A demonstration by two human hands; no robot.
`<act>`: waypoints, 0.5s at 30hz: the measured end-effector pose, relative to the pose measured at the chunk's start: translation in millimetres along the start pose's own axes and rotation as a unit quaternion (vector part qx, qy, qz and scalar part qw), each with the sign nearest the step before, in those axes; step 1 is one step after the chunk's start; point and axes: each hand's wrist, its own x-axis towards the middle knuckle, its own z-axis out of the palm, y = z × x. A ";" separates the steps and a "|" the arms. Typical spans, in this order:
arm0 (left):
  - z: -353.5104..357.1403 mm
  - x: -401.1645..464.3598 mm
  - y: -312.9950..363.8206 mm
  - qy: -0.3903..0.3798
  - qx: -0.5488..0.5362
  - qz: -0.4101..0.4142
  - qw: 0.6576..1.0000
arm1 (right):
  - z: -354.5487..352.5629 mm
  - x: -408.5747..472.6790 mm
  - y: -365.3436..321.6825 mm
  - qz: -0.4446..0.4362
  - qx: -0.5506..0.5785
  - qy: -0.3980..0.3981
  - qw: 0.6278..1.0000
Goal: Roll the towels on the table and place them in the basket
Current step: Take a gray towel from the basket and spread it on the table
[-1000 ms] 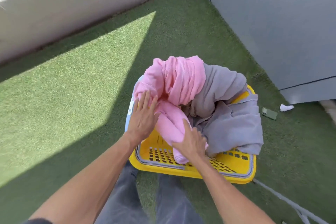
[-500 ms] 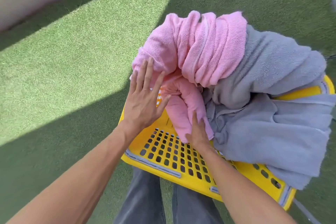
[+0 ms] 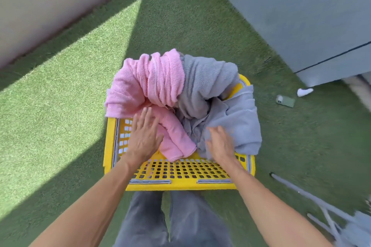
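Head view: A person stands over a yellow basket (image 3: 160, 170) set on green artificial turf (image 3: 60, 106), both bare hands lowered into it. The left hand (image 3: 143, 138) lies flat, fingers straight and spread, against a rolled pink towel (image 3: 174, 138) in the basket's middle. The right hand (image 3: 219, 144), motion-blurred, hovers over or touches a grey towel (image 3: 236, 122); its fingers look loosely spread and seem to pinch nothing, though the blur leaves that uncertain. A second, larger bundle of pink towel (image 3: 156, 80) is heaped against the far rim, and the grey towel drapes over the right-hand rim, hanging outside. No tabletop is in view. A green phone (image 3: 286, 101) and a white scrap (image 3: 304, 92) lie on the turf, well apart from the basket.

The risk, as it appears: the grey towel's overhanging weight could drag it onto the grass, and pressing on the loose pink roll could undo it.
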 end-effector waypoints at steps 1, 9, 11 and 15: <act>2.3 -2.6 17.0 -0.007 -0.009 0.024 1.000 | -10.6 -6.4 6.3 0.008 -0.021 0.027 0.999; -23.6 4.3 133.3 -0.065 -0.094 0.159 0.981 | -77.9 -52.4 66.7 0.089 -0.009 0.150 0.985; -31.4 18.6 149.7 -0.063 -0.099 0.158 0.980 | -91.7 -52.0 78.8 0.076 0.001 0.148 0.986; -36.1 56.0 182.4 -0.045 -0.111 0.143 0.982 | -113.2 -27.2 91.2 0.047 0.013 0.124 0.991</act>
